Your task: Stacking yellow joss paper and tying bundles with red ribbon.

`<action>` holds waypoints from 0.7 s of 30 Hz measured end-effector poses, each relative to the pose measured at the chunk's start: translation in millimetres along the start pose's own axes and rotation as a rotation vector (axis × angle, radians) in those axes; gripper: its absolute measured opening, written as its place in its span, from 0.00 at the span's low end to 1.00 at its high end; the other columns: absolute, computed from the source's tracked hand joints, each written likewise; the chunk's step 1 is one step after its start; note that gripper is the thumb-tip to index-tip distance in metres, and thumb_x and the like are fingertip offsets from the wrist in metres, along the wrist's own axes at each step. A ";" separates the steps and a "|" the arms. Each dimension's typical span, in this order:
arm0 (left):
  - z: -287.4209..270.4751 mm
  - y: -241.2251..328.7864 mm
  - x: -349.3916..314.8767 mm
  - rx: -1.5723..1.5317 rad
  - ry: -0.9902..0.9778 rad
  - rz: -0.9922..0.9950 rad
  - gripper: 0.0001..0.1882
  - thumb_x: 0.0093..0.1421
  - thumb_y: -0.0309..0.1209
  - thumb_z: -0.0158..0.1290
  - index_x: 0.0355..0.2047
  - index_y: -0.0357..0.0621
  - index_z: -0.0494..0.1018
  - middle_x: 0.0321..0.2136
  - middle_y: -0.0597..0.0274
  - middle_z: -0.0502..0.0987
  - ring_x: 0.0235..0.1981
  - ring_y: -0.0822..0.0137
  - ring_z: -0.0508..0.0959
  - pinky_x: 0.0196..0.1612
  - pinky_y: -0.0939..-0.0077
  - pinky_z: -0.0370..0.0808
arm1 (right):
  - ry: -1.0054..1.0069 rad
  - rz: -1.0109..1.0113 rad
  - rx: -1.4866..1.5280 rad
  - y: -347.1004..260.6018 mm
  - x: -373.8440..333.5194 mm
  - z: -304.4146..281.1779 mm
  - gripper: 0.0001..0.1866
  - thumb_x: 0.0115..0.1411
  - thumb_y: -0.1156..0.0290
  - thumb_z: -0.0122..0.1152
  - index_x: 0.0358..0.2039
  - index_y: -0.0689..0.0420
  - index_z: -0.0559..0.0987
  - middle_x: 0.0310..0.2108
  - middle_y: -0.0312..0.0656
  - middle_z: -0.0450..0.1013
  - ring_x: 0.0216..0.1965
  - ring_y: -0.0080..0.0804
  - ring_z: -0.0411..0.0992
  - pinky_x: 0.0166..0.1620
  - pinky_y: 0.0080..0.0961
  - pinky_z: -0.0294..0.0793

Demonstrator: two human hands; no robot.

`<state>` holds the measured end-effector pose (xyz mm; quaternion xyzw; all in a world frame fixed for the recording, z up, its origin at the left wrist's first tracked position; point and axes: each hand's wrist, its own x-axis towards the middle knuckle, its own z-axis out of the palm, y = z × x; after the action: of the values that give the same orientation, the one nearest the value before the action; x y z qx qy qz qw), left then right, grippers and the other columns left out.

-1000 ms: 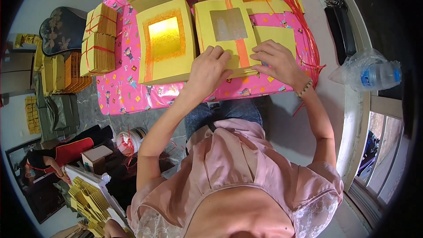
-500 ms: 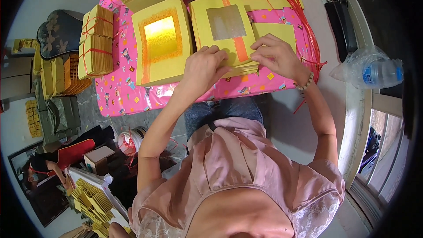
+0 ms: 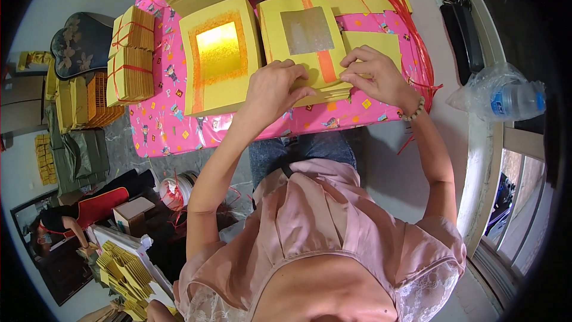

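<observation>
Your left hand [image 3: 275, 86] and right hand [image 3: 375, 74] pinched the near edge of the yellow silver-foil paper stack [image 3: 304, 42], fingers pressed together, steadying it on the pink tabletop [image 3: 173, 107].

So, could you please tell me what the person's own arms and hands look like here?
Both forearms are bare and come up from short, pale pink sleeves, the right one trimmed with white lace at its edge. The right hand has a beaded bracelet at the wrist. The left hand shows no jewellery or glove.
</observation>
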<state>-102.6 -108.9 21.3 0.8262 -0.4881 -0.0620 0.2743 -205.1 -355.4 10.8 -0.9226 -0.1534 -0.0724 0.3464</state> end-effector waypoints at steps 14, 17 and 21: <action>-2.8 -1.7 6.6 -0.019 -0.013 -0.012 0.19 0.47 0.42 0.65 0.31 0.41 0.77 0.26 0.56 0.77 0.31 0.53 0.78 0.34 0.61 0.74 | 0.029 0.008 0.033 4.5 1.7 -0.4 0.09 0.57 0.66 0.62 0.29 0.60 0.82 0.35 0.40 0.74 0.38 0.38 0.72 0.41 0.33 0.73; -3.6 -2.0 6.7 -0.033 -0.009 -0.001 0.17 0.49 0.41 0.64 0.29 0.40 0.76 0.25 0.56 0.77 0.31 0.53 0.78 0.34 0.60 0.74 | 0.019 0.012 0.028 3.1 2.5 -0.9 0.10 0.56 0.66 0.62 0.29 0.60 0.82 0.35 0.40 0.74 0.38 0.39 0.72 0.41 0.34 0.73; -3.2 -1.3 6.2 0.011 -0.005 0.012 0.13 0.53 0.39 0.61 0.27 0.41 0.75 0.25 0.55 0.77 0.30 0.52 0.78 0.33 0.59 0.74 | 0.053 -0.039 -0.076 -7.8 2.9 -0.9 0.09 0.55 0.66 0.63 0.32 0.59 0.80 0.34 0.40 0.74 0.39 0.39 0.72 0.42 0.34 0.73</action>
<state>-97.3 -112.3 24.4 0.8246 -0.4940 -0.0599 0.2690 -205.0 -349.8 16.9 -0.9297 -0.1591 -0.1094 0.3137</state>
